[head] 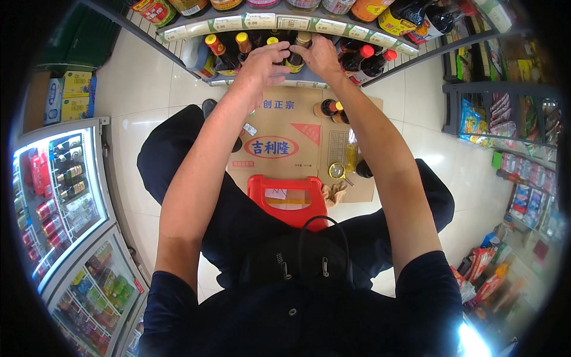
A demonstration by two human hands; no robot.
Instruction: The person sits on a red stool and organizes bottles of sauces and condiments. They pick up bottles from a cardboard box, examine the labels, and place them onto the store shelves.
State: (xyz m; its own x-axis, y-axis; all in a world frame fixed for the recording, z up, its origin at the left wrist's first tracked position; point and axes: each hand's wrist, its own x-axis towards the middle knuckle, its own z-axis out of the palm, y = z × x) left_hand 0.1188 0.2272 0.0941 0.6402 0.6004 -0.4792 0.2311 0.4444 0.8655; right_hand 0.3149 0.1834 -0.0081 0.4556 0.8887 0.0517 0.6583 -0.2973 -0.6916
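At the lower shelf (267, 81), my left hand (271, 62) is raised with its fingers apart, holding nothing. Several dark sauce bottles with yellow caps stand close by it. A dark bottle with a tan cap and a yellow label (295, 62) stands at the shelf's front between my hands. My right hand (322, 54) is at its right side, the thumb lying across its front near the neck. The other right fingers reach in under the upper shelf and are partly hidden, so the grip is unclear. Red-capped bottles (359, 58) stand right of that hand.
A flattened cardboard box (276, 120) covers the floor, with bottles (324, 108), a magnifying glass (337, 170) and a brown cloth (334, 194) on it. A red plastic stool (285, 214) is between my legs. The upper shelf's price rail (285, 22) overhangs my hands. A glass-door fridge (67, 178) stands left.
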